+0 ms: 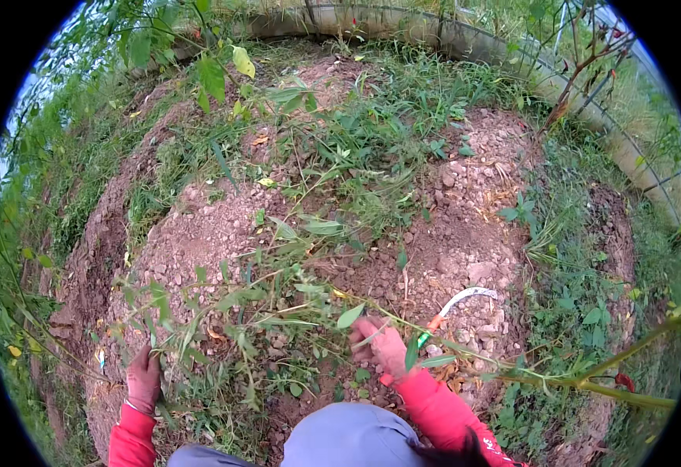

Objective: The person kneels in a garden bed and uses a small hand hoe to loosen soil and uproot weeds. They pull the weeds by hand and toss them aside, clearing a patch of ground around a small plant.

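Note:
My left hand is at the lower left, its fingers closed at the ends of leafy green stems that spread over the soil. At the lower middle, my right hand has bent fingers and lies beside a long leafy branch; whether it holds anything cannot be told. Just right of it, a sickle with a pale curved blade and an orange and green handle lies on the crumbly soil, partly behind leaves. Cut or loose weeds cover the ground between and below my hands.
The branch runs in from a thick green stem at the right. Leafy pepper-like plants overhang the upper left. Weeds grow between soil ridges. A low curved barrier with metal poles stands behind. My knee is at the bottom.

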Available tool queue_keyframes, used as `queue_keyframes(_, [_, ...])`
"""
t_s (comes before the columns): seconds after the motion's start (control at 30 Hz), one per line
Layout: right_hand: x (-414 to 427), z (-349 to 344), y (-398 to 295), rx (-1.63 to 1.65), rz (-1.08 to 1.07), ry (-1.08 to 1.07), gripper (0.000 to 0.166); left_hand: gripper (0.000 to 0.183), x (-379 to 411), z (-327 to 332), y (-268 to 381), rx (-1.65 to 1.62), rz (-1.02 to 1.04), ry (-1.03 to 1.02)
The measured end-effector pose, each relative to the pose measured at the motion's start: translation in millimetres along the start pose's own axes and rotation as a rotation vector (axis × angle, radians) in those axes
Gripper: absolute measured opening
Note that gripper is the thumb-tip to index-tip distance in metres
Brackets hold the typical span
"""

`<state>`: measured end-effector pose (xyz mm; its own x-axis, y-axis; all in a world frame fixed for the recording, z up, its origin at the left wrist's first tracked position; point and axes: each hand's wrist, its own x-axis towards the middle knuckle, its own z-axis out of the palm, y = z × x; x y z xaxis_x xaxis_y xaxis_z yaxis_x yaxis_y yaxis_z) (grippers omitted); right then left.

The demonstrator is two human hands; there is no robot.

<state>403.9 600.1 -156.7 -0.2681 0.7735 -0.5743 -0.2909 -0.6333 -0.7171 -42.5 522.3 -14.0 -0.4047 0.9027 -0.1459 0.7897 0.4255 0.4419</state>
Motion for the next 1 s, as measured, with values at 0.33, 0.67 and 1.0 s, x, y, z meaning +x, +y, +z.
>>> queue_keyframes(0.33, [-54,-76,11,-1.285,0.218,0.536,0.059,0.025,-303,-104,-351,0.37,-0.884,0.312])
queue_keyframes(0.67, [22,-87,28,-0.805,0.074,0.769,0.054,0.041,-106,-64,-105,0.156,0.092,0.372])
queue_keyframes(1.0, [-9,-59,-65,0.161,-0.474,0.54,0.03,0.035,-50,45,185,0.073,0.822,0.094])
